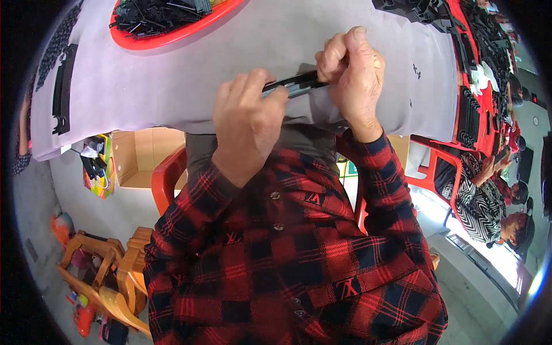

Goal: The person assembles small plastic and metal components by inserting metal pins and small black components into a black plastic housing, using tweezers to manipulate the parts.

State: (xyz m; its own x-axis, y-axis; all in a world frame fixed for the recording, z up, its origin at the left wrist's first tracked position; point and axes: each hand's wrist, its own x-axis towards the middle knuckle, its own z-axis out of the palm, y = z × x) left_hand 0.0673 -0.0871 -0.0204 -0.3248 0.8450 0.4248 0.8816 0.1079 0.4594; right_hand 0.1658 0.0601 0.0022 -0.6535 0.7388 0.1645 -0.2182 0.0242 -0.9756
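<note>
A long, narrow black strip-like part (300, 84) with a greyish face spans the gap between my hands, held above the table near its front edge. My left hand (247, 118) is closed around its left end, thumb along the part, slightly smeared by motion. At the other end, my right hand (355, 77) is curled with its fingers bent around the part and the thumb pointing up. The ends of the part are hidden inside my hands. Its exact kind does not show.
A red basin (172, 41) of small black parts stands at the far left. One long black part (63, 89) lies at the left table edge. More black parts (468, 118) lie on red at the right, where people (489, 195) sit. A cardboard box (138, 152) is below the table.
</note>
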